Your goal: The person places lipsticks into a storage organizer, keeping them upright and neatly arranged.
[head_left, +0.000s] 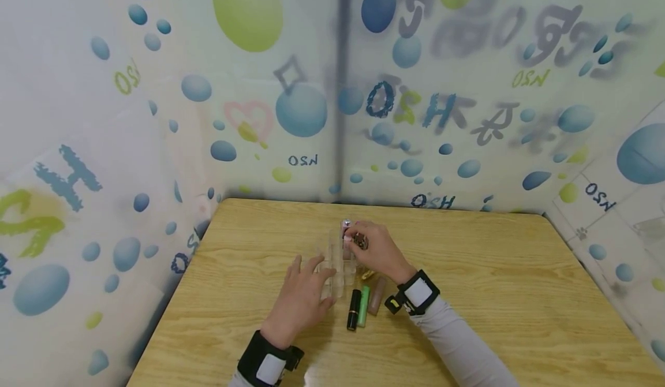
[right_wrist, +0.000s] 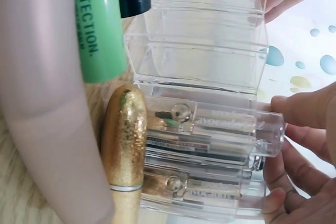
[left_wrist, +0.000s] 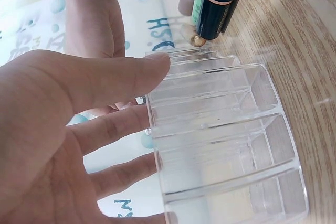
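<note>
A clear plastic organizer [left_wrist: 226, 124] with several compartments stands on the table. My left hand [head_left: 303, 294] rests against it; in the left wrist view the thumb lies at its rim and the straight, spread fingers touch its side. At the organizer's far end, my right hand [head_left: 379, 251] pinches the clear end of a lip gloss tube [right_wrist: 220, 121] lettered "avocado", which sits in a compartment. A similar tube [right_wrist: 210, 190] lies beside it in the organizer. A small brown patterned thing [head_left: 361, 240] shows by the right fingers; its kind is unclear.
Near the organizer's right side lie a black tube with a gold band [head_left: 354, 310], a green tube [head_left: 363, 306] lettered "PROTECTION", a dull pink tube [head_left: 376, 296] and a glittery gold tube [right_wrist: 125, 140]. The wooden table [head_left: 499, 294] meets printed curtains [head_left: 312, 179] behind.
</note>
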